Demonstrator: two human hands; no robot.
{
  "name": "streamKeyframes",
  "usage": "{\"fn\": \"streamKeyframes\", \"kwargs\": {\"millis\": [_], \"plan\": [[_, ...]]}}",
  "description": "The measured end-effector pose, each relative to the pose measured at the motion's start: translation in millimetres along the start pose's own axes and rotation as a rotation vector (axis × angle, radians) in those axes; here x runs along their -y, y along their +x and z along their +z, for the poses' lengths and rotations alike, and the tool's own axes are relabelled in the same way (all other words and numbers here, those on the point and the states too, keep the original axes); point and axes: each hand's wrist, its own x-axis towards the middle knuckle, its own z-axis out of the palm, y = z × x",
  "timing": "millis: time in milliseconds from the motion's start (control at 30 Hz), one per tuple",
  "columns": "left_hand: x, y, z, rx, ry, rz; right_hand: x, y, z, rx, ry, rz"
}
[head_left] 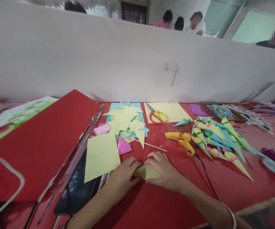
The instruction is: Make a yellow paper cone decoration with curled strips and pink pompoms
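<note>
Low over the red table [142, 206], a pale yellow piece of paper [148, 172], curved as if being rolled, sits between both of my hands. My left hand [125, 173] grips its left end with bent fingers. Around its right side the fingers of my right hand [163, 168] are closed. A flat yellow sheet [101, 156] lies beside my left hand. Just beyond my hands are a pink packet [124, 146] and a thin stick [155, 146]. A yellow glue gun [181, 140] rests on its side to the right, its small light glowing orange.
Finished paper cones [214, 130] are heaped at right. Cut paper pieces [125, 117] and scissors [157, 115] lie at the back. A red board [44, 143] and a black tablet-like slab [77, 187] occupy the left. A white partition [128, 63] stands behind; several people sit beyond it.
</note>
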Motion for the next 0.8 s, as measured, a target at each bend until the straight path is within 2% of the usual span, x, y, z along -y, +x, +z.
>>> {"fn": "streamKeyframes", "kwargs": {"millis": [100,167,367,433,533,633,700,800], "plan": [[-1.9,-2.4,0.9,-0.013,0.012,0.007,0.0,-0.7,-0.1,-0.042,-0.019,-0.043],[-3.7,-4.0,-1.1,-0.032,0.041,0.064,-0.4,-1.1,-0.2,-0.081,-0.038,-0.062],[1.4,-7.3,-10.8,-0.19,0.236,0.411,-2.4,-3.1,-5.2,-0.231,0.07,-0.103],[3.4,-7.1,-12.9,-0.239,0.328,0.49,-3.3,-3.5,-7.9,-0.232,0.171,-0.141],[2.1,-7.5,-14.3,-0.297,0.438,0.59,-5.1,-4.0,-11.4,-0.159,0.329,-0.214],[-3.0,-10.6,-14.3,-0.3,0.5,0.667,-7.7,-5.2,-12.2,-0.088,0.418,-0.253],[-6.5,-13.5,-14.1,-0.295,0.524,0.696,-10.6,-6.4,-10.9,-0.085,0.404,-0.27],[-9.9,-15.9,-13.2,-0.305,0.54,0.713,-16.2,-7.5,-8.0,-0.148,0.266,-0.315]]}}
